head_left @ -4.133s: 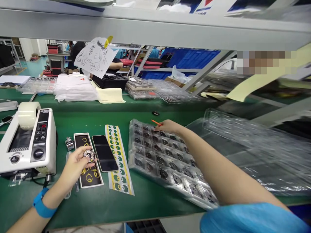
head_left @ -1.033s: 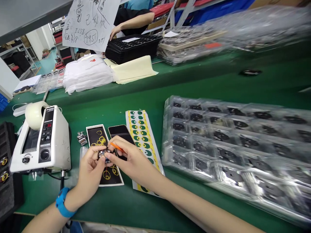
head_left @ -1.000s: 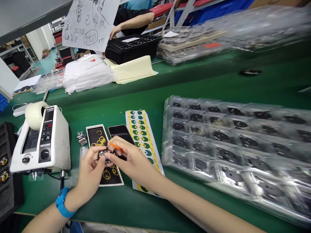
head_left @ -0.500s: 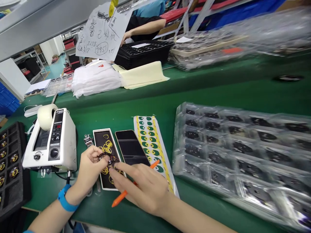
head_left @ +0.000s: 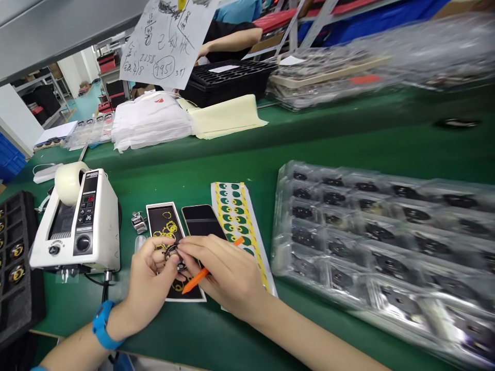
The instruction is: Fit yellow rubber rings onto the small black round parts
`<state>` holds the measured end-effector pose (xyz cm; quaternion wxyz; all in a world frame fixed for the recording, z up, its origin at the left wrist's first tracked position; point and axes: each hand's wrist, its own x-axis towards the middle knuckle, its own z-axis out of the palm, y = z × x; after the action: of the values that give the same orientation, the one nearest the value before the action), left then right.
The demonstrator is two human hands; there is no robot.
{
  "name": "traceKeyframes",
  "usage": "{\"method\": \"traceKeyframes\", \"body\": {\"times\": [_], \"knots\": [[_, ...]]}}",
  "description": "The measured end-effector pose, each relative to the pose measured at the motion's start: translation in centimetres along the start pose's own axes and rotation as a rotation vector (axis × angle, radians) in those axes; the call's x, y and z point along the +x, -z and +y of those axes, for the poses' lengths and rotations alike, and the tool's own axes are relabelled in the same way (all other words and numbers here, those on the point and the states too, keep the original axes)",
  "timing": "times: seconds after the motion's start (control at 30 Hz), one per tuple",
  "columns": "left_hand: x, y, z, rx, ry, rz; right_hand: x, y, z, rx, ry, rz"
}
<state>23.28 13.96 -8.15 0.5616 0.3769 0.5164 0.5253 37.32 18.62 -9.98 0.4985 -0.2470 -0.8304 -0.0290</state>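
Note:
My left hand [head_left: 149, 288] pinches a small round dark part [head_left: 172, 251] between thumb and fingers. My right hand [head_left: 230, 275] meets it there, its fingertips on the part's right side. An orange pointed stick [head_left: 194, 281] is held through the fingers of my right hand, its tip pointing down to the left. Below both hands lies a white-rimmed black box [head_left: 154, 218] with several thin yellow rings [head_left: 169, 228] in it. My fingers hide much of the part and the box's middle.
A tape dispenser [head_left: 96, 226] and a small metal counter [head_left: 138, 222] are on the left, beside a black tray [head_left: 27, 304]. A phone [head_left: 201, 219] and a sticker sheet [head_left: 236, 206] lie right of the box. Clear trays [head_left: 371, 247] of dark parts fill the right.
My right hand has moved up and left, its fingertips now on the part. The orange stick has moved with it. The view has shifted slightly.

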Motion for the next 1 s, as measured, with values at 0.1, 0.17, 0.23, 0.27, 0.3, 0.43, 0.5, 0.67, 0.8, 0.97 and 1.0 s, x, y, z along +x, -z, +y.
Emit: {"method": "traceKeyframes", "body": {"times": [0.1, 0.17, 0.23, 0.27, 0.3, 0.43, 0.5, 0.67, 0.8, 0.97, 1.0], "knots": [[-0.2, 0.0, -0.2, 0.015, -0.029, -0.007, 0.0, 0.0, 0.2, -0.018, 0.053, -0.008], [-0.3, 0.0, -0.3, 0.022, -0.052, -0.004, 0.1, 0.0, 0.4, -0.035, 0.081, -0.014], [-0.3, 0.0, -0.3, 0.033, -0.062, 0.002, 0.1, 0.1, 0.5, -0.043, 0.091, -0.015], [-0.3, 0.0, -0.4, 0.041, -0.059, 0.007, 0.1, 0.1, 0.6, -0.044, 0.096, -0.016], [-0.3, 0.0, -0.4, 0.048, -0.055, 0.011, 0.1, 0.1, 0.6, -0.047, 0.102, -0.021], [-0.3, 0.0, -0.5, 0.105, -0.068, 0.04, 0.1, 0.3, 0.7, -0.063, 0.133, -0.049], [-0.4, 0.1, -0.5, 0.174, -0.123, 0.057, 0.1, 0.3, 0.5, -0.07, 0.119, -0.041], [-0.7, 0.0, -0.5, 0.291, -0.226, 0.082, 0.1, 0.2, 0.1, -0.069, 0.079, -0.019], [-0.8, 0.0, -0.8, 0.297, -0.224, 0.067, -0.1, 0.0, -0.2, -0.046, 0.042, -0.01], [-0.1, 0.2, -0.7, 0.19, -0.128, 0.059, 0.0, 0.0, -0.3, 0.044, -0.06, -0.007], [0.1, 0.3, -0.6, 0.144, -0.093, 0.064, 0.1, 0.2, -0.2, 0.098, -0.104, -0.006]]}}
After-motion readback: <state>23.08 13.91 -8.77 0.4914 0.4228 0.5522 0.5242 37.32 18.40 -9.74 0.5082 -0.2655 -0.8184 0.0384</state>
